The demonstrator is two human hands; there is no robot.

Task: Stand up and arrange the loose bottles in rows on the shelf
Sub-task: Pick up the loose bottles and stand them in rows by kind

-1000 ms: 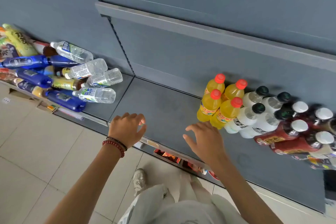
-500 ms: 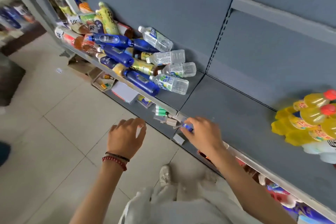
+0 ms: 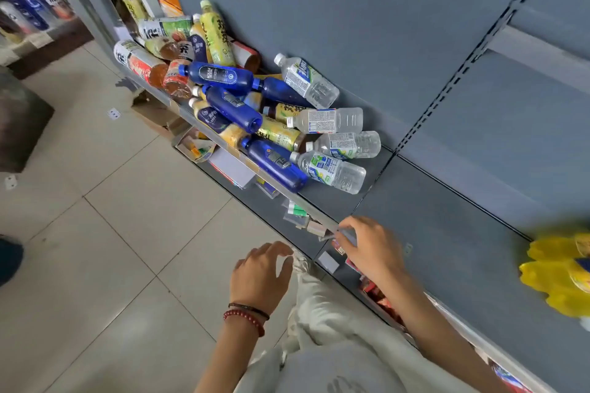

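Note:
A heap of loose bottles lies on its side on the grey shelf: several clear water bottles, several dark blue bottles, yellow-green tea bottles and red-labelled ones. At the right edge stand blurred yellow bottles. My left hand hovers over the floor in front of the shelf, fingers loosely curled, holding nothing. My right hand is over the shelf's front edge, fingers relaxed and empty, well short of the heap.
The grey back panel rises behind the shelf. A lower shelf under the front rail holds small packets and boxes. Tiled floor spreads to the left. Another shelf unit with bottles stands far left.
The view has swung left from the standing rows to the heap. Both hands have drifted left along the shelf front, empty throughout.

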